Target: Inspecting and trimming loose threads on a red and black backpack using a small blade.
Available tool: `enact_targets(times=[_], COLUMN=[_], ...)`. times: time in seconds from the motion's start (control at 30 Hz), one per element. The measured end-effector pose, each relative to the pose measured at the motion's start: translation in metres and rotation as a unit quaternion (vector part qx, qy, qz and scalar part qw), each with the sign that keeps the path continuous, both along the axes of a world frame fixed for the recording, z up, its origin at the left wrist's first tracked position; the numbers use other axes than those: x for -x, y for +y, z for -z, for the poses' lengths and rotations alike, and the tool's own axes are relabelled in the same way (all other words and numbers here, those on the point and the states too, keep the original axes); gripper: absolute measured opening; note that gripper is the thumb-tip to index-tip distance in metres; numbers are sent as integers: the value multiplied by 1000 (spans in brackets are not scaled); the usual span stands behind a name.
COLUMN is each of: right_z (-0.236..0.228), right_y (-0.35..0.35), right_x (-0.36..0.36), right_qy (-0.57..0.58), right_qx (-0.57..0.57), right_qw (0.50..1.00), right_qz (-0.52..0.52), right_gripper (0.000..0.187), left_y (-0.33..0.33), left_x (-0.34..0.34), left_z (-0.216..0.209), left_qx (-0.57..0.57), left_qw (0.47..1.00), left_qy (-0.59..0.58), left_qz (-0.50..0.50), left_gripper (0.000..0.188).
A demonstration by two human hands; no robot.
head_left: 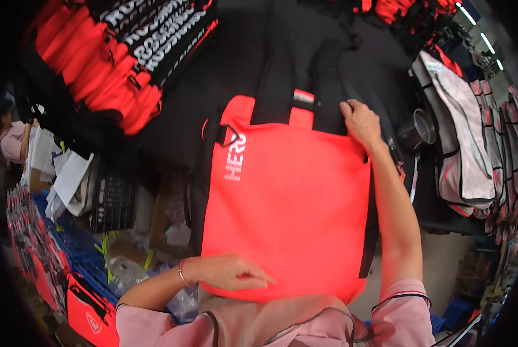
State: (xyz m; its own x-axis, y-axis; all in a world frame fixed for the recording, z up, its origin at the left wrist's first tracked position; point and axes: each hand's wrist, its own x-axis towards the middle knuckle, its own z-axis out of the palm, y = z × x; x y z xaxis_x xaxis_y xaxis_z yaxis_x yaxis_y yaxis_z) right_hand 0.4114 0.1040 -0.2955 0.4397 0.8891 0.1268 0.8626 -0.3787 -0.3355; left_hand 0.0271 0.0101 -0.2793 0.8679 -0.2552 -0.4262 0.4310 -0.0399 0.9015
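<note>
As I look down past my brownish-grey apron point(293, 318) and pink sleeves point(403, 318), my left hand point(227, 272), with a thin bracelet point(182, 273) at the wrist, lies over the lower left part of a bright red backpack point(288, 214). Its fingers point to the right and are blurred, so I cannot tell whether they press on the fabric or pinch it. The backpack lies in front of me on the dark-covered bench point(386, 63), its red panel facing up, with white lettering point(235, 159) near the left edge and a black ring point(231, 135) just above that. My right hand point(362, 122) is at the upper right corner, its fingers bent and close together beside a black strap point(328, 81); I cannot tell whether they grip anything. Two such straps run away from me, with a small red tab point(303, 110) between them. To the right of that hand stands a round metallic cup point(424, 126), and next to it lie pale grey bags point(461, 139) with dark edging. Beyond my left hand are a black crate point(113, 202) and some white sheets point(74, 176). Farther up on the left is a thick pile of red and black pieces point(97, 81). Off at the far left sits another person in pink point(14, 139), and strip lights point(488, 43) shine at the upper right.
</note>
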Motion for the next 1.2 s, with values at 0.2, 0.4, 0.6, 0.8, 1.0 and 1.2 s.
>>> enact_targets(times=[0.2,0.4,0.6,0.8,1.0,1.2], right_z=[-2,-5,-3,-6,-14,-32], right_y=[39,32,40,31,10,-3], right_x=[-12,-25,-20,-14,1,18], right_qy=[271,458,420,544,517,474], right_qx=[-95,-81,-107,-180,-206,-227], right_qw=[956,885,901,817,825,846], right_qz=[58,-29,11,-62,-97,-94], right_gripper=[55,63,57,36,28,24], left_y=[75,112,111,109,115,125], left_x=[-82,-134,-141,-142,-141,-142], left_z=[-13,46,59,55,51,49], left_qx=[-519,-679,-599,-595,-442,-382], left_qw=[733,643,678,648,717,710], left_qy=[-276,-188,-269,-297,-275,-285], left_qz=[-341,-301,-330,-371,-464,-518], left_gripper=[37,45,24,15,8,14])
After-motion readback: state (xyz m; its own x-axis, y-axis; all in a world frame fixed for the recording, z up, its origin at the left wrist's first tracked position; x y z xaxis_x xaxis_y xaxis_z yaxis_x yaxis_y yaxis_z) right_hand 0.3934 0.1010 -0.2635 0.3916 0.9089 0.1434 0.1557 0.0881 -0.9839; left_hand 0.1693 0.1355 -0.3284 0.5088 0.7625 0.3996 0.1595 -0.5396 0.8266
